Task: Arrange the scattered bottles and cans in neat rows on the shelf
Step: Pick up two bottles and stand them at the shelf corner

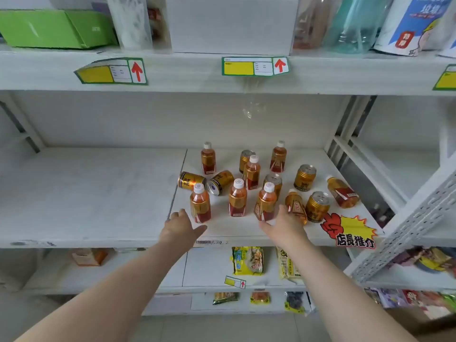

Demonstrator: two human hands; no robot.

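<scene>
Both hands are up at the white shelf. The left hand has its grip spread, empty, just beside an upright tea bottle. The right hand sits spread between another upright bottle and a tipped bottle; can't tell if it's touching. Gold cans are scattered behind, two on their sides.

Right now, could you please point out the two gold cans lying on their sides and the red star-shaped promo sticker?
Left tipped gold can (190, 180), head view, side.
Right tipped gold can (220, 181), head view, side.
Red promo sticker (350, 230), head view, centre.

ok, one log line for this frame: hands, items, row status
left hand: open, empty, by front-left bottle | right hand: open, reaching at tipped bottle | rows: not formed | two cans lying down
</scene>
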